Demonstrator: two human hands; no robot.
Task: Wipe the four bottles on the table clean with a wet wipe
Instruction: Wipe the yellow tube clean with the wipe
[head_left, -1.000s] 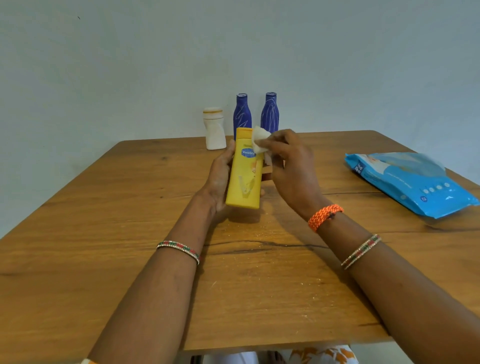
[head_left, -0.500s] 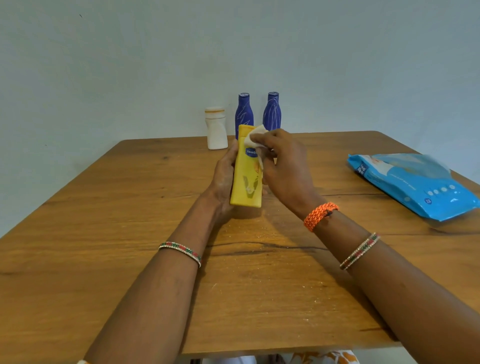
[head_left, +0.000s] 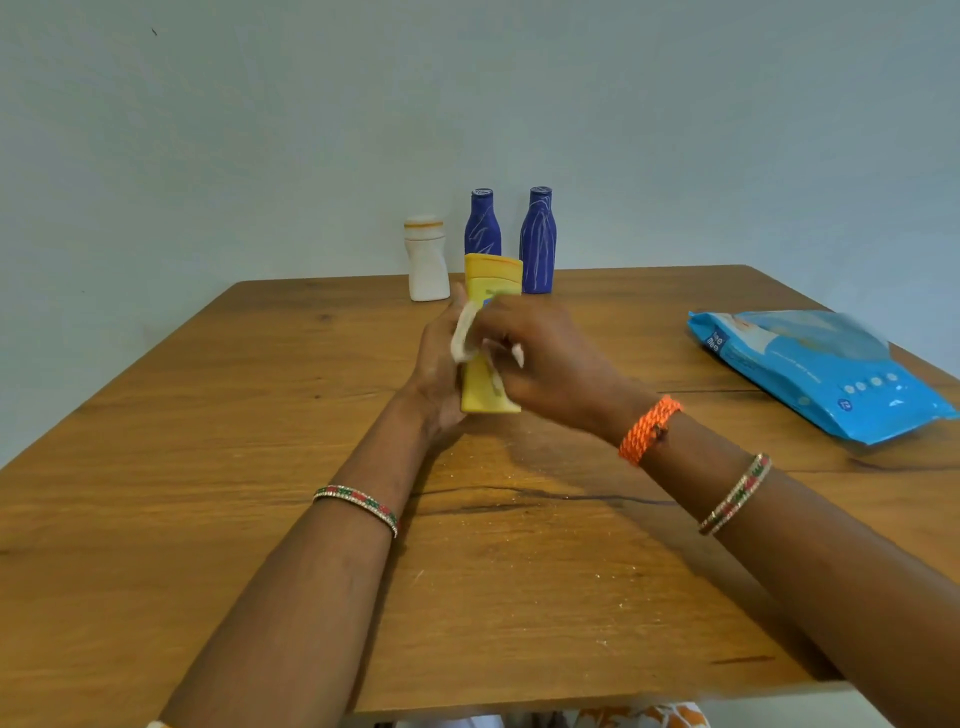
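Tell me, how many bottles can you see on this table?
4. A white bottle and two blue bottles stand along the table's far edge; the yellow bottle is held in the left hand near the middle. None seem hidden.

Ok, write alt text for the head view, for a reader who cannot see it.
A person's left hand holds a yellow bottle upright on a wooden table while the right hand rubs it with a white wet wipe. A white bottle and two blue bottles stand behind; a blue wipes pack lies right.
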